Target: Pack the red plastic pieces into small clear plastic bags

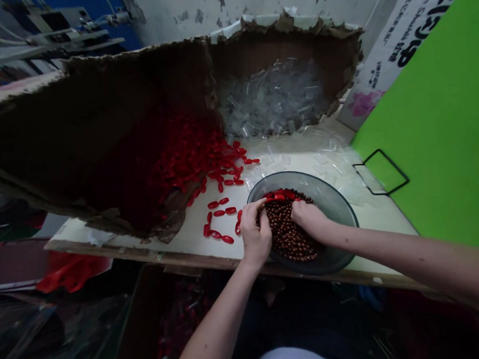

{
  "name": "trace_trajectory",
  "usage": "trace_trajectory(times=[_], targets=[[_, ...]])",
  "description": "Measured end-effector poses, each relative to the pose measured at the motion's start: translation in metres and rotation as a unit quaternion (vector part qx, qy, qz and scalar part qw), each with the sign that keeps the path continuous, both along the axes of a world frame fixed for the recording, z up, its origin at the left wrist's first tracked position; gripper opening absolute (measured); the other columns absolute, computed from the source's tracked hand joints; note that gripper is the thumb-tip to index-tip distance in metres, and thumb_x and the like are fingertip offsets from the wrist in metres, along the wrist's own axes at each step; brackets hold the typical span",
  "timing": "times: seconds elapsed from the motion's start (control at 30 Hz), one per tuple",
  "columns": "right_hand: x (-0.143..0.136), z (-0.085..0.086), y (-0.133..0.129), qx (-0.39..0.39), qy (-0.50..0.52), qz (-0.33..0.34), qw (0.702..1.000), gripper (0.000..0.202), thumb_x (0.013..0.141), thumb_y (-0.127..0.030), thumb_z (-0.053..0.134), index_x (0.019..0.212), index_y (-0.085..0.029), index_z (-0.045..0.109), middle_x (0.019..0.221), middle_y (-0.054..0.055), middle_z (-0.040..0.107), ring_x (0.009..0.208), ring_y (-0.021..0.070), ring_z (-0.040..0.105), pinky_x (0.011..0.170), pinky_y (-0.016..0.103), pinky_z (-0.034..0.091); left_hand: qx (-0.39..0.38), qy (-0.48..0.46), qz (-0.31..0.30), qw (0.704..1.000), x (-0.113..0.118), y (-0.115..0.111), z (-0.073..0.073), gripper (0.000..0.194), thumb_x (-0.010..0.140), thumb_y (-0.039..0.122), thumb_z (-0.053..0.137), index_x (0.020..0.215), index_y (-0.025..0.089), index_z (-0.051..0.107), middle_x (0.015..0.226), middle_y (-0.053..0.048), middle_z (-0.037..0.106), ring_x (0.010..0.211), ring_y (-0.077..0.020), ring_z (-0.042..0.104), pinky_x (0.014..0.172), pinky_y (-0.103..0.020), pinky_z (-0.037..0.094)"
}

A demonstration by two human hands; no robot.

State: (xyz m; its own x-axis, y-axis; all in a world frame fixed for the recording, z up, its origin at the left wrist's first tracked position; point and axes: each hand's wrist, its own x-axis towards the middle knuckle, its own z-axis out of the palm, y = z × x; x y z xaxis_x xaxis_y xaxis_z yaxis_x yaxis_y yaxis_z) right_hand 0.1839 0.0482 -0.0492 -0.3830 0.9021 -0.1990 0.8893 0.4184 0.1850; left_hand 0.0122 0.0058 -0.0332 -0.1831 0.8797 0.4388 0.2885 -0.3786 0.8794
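Head view: left hand (255,232) and right hand (309,218) are resting apart at glossy brown beads (285,232) (grips unclear); beads seemingly hard, light, slippery, favouring pinching across sides.

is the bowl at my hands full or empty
Partly full: brown beads lie in the bowl, and its inner wall shows on the right, up to the rim.

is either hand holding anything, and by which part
Left hand seems to pinch red beads at their left end; any hold by the right hand is hidden.
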Motion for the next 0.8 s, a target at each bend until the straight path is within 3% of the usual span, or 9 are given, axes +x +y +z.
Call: trace_trajectory(times=[0.23, 0.37, 0.47, 0.53, 0.67, 0.8], targets=[[-0.043, -0.005, -0.005, -0.088, 0.139, 0.096, 0.982, 0.025, 0.082, -0.001, 0.045, 0.09, -0.012, 0.065, 0.092, 0.013, 0.065, 0.079, 0.0204, 0.064, 0.074, 0.03, 0.05, -0.033, -0.002, 0.006, 0.999, 0.001, 0.0, -0.008, 0.035, 0.087, 0.007, 0.037, 0.114, 0.02, 0.057, 0.106, -0.008, 0.062, 0.102, -0.0184, 0.057, 0.092, -0.035, 0.044], [-0.036, 0.001, 0.002, -0.111, 0.225, 0.1, 0.963, 0.017, 0.077, -0.008, 0.056, 0.09, -0.014, 0.065, 0.092, 0.009, 0.065, 0.084, 0.0191, 0.063, 0.077, 0.028, 0.047, -0.037, 0.002, 0.007, 0.999, 0.001, 0.001, -0.009, 0.037, 0.087, 0.007, 0.036, 0.114, 0.02, 0.057, 0.106, -0.008, 0.062, 0.101, -0.0185, 0.057, 0.092, -0.034, 0.044], [-0.021, 0.003, 0.005, -0.114, 0.284, 0.064, 0.95, 0.017, 0.075, -0.016, 0.063, 0.093, -0.015, 0.065, 0.09, 0.006, 0.065, 0.082, 0.0176, 0.062, 0.074, 0.028, 0.048, -0.042, 0.006, 0.002, 0.999, 0.0, 0.002, -0.008, 0.036, 0.087, 0.006, 0.036, 0.114, 0.018, 0.057, 0.106, -0.009, 0.062, 0.102, -0.0186, 0.056, 0.092, -0.034, 0.044], [-0.01, 0.005, 0.004, -0.137, 0.381, 0.008, 0.914, 0.019, 0.074, -0.023, 0.065, 0.093, -0.016, 0.065, 0.093, 0.005, 0.065, 0.081, 0.0168, 0.062, 0.072, 0.028, 0.049, -0.049, 0.013, -0.001, 0.999, -0.002, 0.003, -0.005, 0.034, 0.087, 0.007, 0.037, 0.112, 0.018, 0.058, 0.104, -0.009, 0.062, 0.101, -0.0186, 0.056, 0.091, -0.034, 0.045], [0.004, 0.023, -0.004, -0.219, 0.574, -0.106, 0.782, 0.027, 0.068, -0.03, 0.072, 0.091, -0.016, 0.065, 0.092, 0.004, 0.067, 0.084, 0.0173, 0.063, 0.077, 0.031, 0.049, -0.078, 0.028, -0.038, 0.996, -0.005, 0.004, 0.006, 0.029, 0.084, 0.01, 0.045, 0.108, 0.019, 0.061, 0.104, -0.009, 0.062, 0.101, -0.0196, 0.057, 0.093, -0.036, 0.044], [0.01, 0.05, -0.012, -0.234, 0.651, -0.144, 0.707, 0.035, 0.067, -0.034, 0.075, 0.095, -0.016, 0.063, 0.091, 0.004, 0.07, 0.082, 0.017, 0.064, 0.08, 0.033, 0.049, -0.146, -0.059, -0.206, 0.966, 0.002, 0.003, 0.021, 0.043, 0.079, 0.013, 0.056, 0.121, 0.021, 0.055, 0.107, -0.008, 0.065, 0.099, -0.0189, 0.061, 0.09, -0.034, 0.048]])
